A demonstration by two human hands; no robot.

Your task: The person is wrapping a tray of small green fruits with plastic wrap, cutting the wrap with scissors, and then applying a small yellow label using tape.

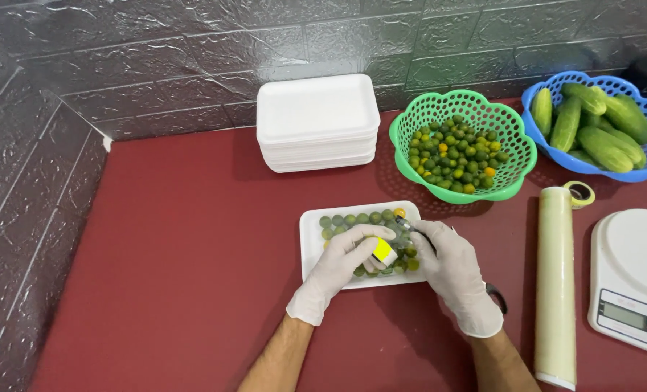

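matt foam tray, glossy plastic basket

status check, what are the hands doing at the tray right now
Left hand pinching a yellow label. Right hand alongside, fingers on the white tray of small green fruits. Wrap roll lies right, clear of both hands.

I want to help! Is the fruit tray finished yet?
Nearly. The tray is already full of small green fruits. Now both gloved hands, left hand and right hand, press a yellow label onto it. The basket holds more fruit, and a stack of empty trays waits.
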